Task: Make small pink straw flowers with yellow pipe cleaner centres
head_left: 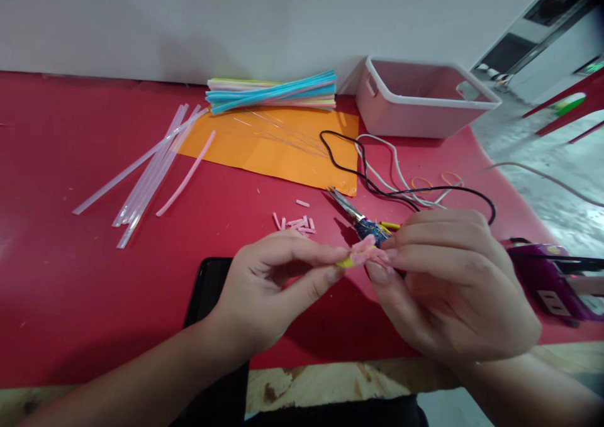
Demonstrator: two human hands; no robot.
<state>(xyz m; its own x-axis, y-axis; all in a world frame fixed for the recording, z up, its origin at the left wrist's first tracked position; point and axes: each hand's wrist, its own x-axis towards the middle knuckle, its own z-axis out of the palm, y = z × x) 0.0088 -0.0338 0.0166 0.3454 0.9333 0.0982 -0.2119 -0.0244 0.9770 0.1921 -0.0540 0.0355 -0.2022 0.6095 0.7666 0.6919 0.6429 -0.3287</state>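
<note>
A small pink-and-yellow piece of pipe cleaner (362,253) is held between my two hands above the red tabletop. My left hand (276,282) pinches its yellow end between thumb and forefinger. At its pink side, my right hand (453,282) grips it with thumb and fingertips. Just behind the right fingers lie scissors (346,205) with blue handles, partly covered by the hand. Short cut pink pieces (299,224) are scattered beyond my left hand. One longer pink pipe cleaner (186,174) lies farther left.
Translucent glue sticks (151,169) lie at left. Bundled coloured pipe cleaners (274,92) and an orange envelope (283,153) are at the back, beside a pink bin (401,112). Cables (377,185) loop at right, near a purple socket box (552,282). A black phone (205,288) lies under my left wrist.
</note>
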